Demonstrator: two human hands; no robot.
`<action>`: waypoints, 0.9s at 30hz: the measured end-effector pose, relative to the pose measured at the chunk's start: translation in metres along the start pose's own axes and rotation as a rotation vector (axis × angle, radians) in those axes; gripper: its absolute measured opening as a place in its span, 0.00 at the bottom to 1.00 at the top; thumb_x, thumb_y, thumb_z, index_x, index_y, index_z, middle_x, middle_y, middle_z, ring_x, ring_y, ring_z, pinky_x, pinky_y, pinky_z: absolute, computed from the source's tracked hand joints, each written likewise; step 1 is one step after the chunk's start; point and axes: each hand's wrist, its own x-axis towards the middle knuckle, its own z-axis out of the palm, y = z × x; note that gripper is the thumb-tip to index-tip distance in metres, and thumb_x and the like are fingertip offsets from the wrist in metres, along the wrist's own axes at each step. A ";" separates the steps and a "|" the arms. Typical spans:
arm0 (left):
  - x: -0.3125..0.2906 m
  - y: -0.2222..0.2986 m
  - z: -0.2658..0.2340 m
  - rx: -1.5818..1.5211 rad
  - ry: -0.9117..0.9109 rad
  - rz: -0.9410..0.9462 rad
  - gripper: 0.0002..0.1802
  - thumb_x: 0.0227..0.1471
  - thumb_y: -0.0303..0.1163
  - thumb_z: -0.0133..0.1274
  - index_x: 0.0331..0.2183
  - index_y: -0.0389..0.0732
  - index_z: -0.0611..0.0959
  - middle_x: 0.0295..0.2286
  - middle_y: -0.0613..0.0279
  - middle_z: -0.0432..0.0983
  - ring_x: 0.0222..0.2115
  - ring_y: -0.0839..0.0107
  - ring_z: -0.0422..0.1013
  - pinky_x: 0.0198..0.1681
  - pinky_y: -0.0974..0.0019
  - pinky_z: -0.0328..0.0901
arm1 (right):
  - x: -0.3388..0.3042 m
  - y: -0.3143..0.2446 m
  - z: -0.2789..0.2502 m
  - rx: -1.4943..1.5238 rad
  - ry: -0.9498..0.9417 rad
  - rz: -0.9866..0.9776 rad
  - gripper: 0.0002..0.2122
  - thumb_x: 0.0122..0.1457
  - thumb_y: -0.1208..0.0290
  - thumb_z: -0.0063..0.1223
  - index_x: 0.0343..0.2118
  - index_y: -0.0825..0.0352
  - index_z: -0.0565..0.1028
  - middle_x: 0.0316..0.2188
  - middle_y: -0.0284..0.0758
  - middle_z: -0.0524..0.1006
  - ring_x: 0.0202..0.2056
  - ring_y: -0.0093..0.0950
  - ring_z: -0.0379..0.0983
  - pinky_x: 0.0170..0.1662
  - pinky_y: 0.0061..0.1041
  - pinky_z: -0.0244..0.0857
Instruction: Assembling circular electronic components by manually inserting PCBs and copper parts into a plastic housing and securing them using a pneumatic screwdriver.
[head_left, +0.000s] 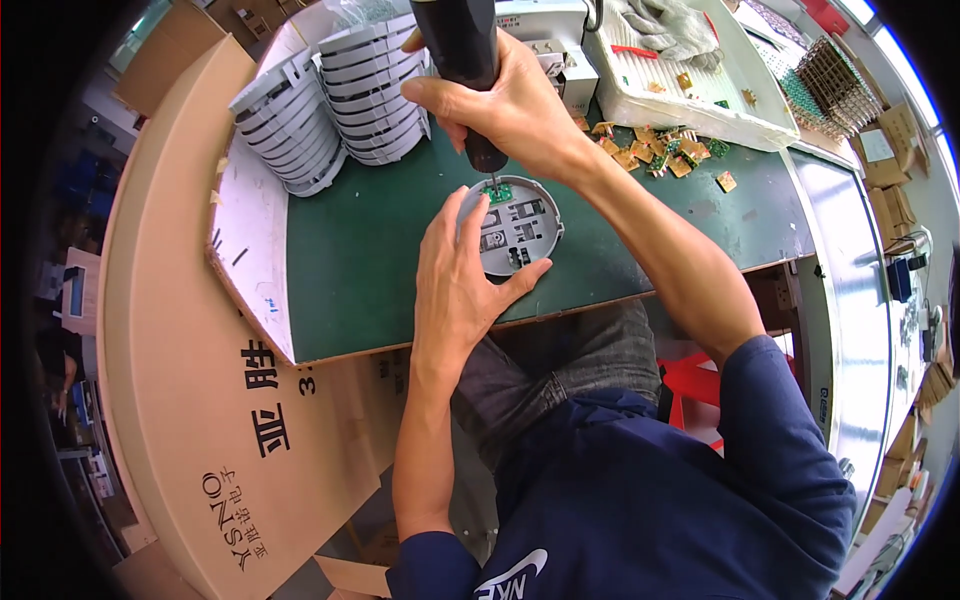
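Observation:
A round grey plastic housing (540,240) lies on the green work mat, its inside with small slots facing up. My left hand (455,270) grips its rim, fingers along the left side and thumb at the near edge. In my right hand (520,110) is a black electric screwdriver (462,45), held upright. Its bit points down onto a small green circuit board (497,192) at the far side of the housing. Whether a screw sits under the tip is too small to tell.
Two stacks of grey housings (375,90) stand at the back left, by a white board edge. Several small circuit boards (680,160) lie loose at the right, before a white foam tray (690,110) with a glove (670,30). A large cardboard box (200,330) flanks the table's left.

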 end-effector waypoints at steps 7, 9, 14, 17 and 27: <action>0.056 -0.009 -0.067 -0.141 0.122 0.082 0.35 0.54 0.47 0.65 0.53 0.31 0.77 0.52 0.43 0.74 0.55 0.48 0.69 0.60 0.52 0.63 | 0.016 -0.010 -0.031 0.002 0.089 -0.037 0.31 0.59 0.57 0.67 0.60 0.71 0.70 0.20 0.28 0.73 0.21 0.18 0.72 0.28 0.21 0.66; 0.112 -0.012 -0.111 -0.046 0.290 0.175 0.21 0.56 0.36 0.63 0.48 0.33 0.81 0.48 0.49 0.78 0.51 0.52 0.73 0.57 0.55 0.65 | 0.019 -0.016 -0.033 -0.016 0.084 -0.055 0.31 0.59 0.56 0.66 0.59 0.72 0.70 0.22 0.29 0.74 0.23 0.19 0.73 0.30 0.21 0.67; 0.259 -0.055 -0.157 0.432 -0.173 0.114 0.59 0.35 0.72 0.67 0.53 0.28 0.80 0.55 0.41 0.74 0.58 0.49 0.70 0.59 0.53 0.65 | 0.023 -0.025 -0.025 0.005 0.144 -0.095 0.23 0.62 0.57 0.65 0.48 0.72 0.73 0.28 0.30 0.77 0.29 0.19 0.74 0.36 0.22 0.70; 0.307 -0.077 -0.147 0.670 -0.662 -0.123 0.74 0.25 0.86 0.57 0.56 0.28 0.78 0.58 0.38 0.70 0.60 0.48 0.67 0.59 0.50 0.66 | 0.015 -0.030 -0.026 -0.076 0.101 -0.028 0.18 0.64 0.60 0.62 0.46 0.69 0.73 0.30 0.30 0.78 0.35 0.18 0.75 0.39 0.20 0.68; 0.255 -0.076 -0.165 0.247 -0.228 -0.037 0.65 0.37 0.67 0.67 0.66 0.35 0.65 0.64 0.40 0.62 0.66 0.50 0.59 0.68 0.55 0.55 | -0.130 0.007 -0.026 -0.878 -0.332 -0.140 0.33 0.58 0.58 0.66 0.63 0.63 0.66 0.62 0.47 0.67 0.66 0.53 0.57 0.68 0.48 0.55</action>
